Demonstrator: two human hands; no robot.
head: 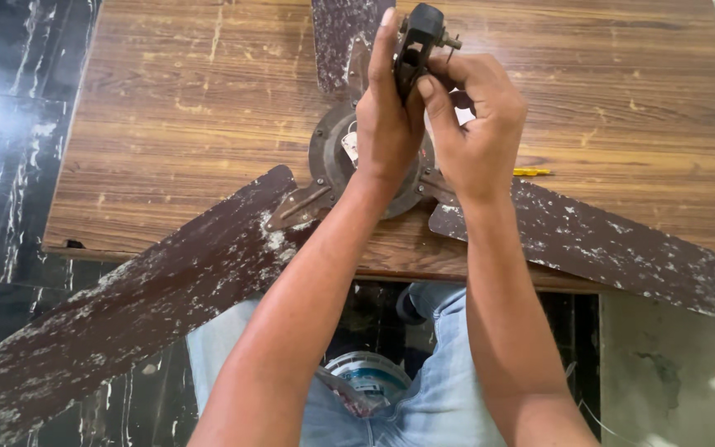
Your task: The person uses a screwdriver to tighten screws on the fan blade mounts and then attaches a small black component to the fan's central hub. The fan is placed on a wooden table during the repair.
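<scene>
Forearms rise to ceiling fan (357, 165) on table (167, 108) | left hand (386, 124) clasps black downrod fitting (419, 37) | right hand (477, 124) pinches beside it | advice: steady fitting, small finger turns.

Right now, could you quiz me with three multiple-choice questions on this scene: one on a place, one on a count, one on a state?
1. Where does the fan motor rest?
A. on the wooden table
B. on the floor
C. on a chair

2. How many fan blades show?
A. one
B. three
C. five

3. What are the hands doing with the black part?
A. both hold it
B. neither touches it
C. only the right hand touches it

Answers: 1 A, the hub sits on the tabletop. 2 B, three brown blades spread from it. 3 A, the left hand grips it too.
</scene>
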